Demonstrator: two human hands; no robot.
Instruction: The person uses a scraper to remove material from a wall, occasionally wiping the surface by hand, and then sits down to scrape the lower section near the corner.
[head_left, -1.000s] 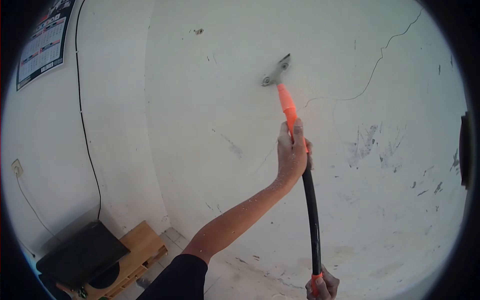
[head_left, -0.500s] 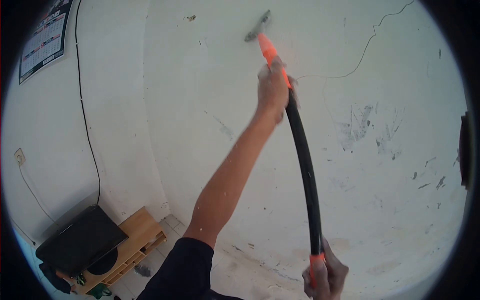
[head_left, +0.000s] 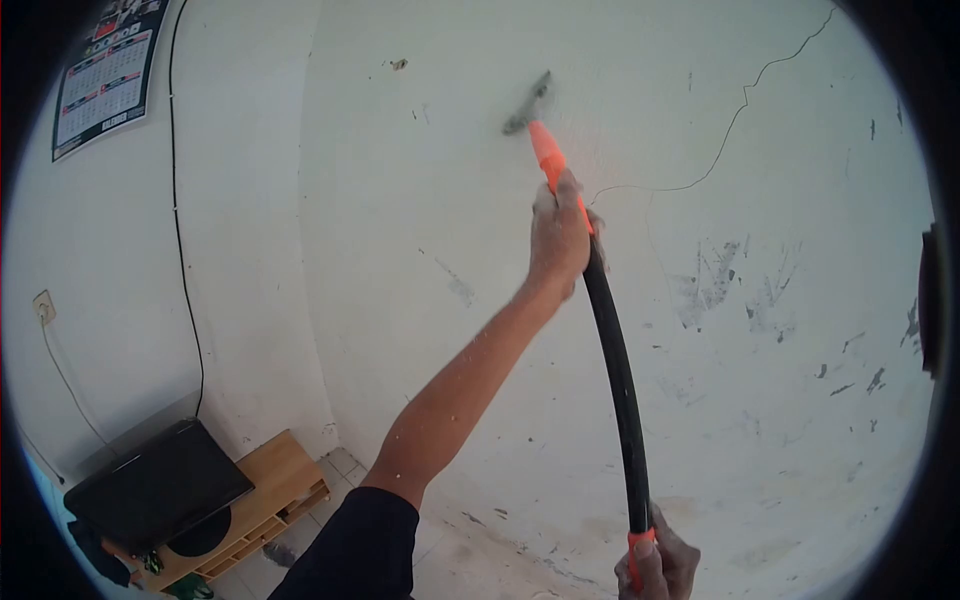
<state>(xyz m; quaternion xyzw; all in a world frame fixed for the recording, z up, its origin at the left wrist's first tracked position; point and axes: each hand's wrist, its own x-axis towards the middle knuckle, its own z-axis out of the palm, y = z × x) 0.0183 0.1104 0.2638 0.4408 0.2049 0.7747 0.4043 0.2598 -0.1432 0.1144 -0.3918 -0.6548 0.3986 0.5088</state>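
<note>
We close our left hand (head_left: pixel 560 235) around the orange upper part of the long-handled scraper (head_left: pixel 620 385) and our right hand (head_left: pixel 664 567) around its orange lower end. Beyond our left hand, the scraper's head meets the pale wall (head_left: pixel 400 350), left of a thin crack (head_left: pixel 724 146) and well apart from the calendar (head_left: pixel 105 88).

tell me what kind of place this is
Probably a living room in a home: a black flat screen on a low wooden stand, a calendar hung on the wall, and a wall socket with a cord plugged in.
</note>
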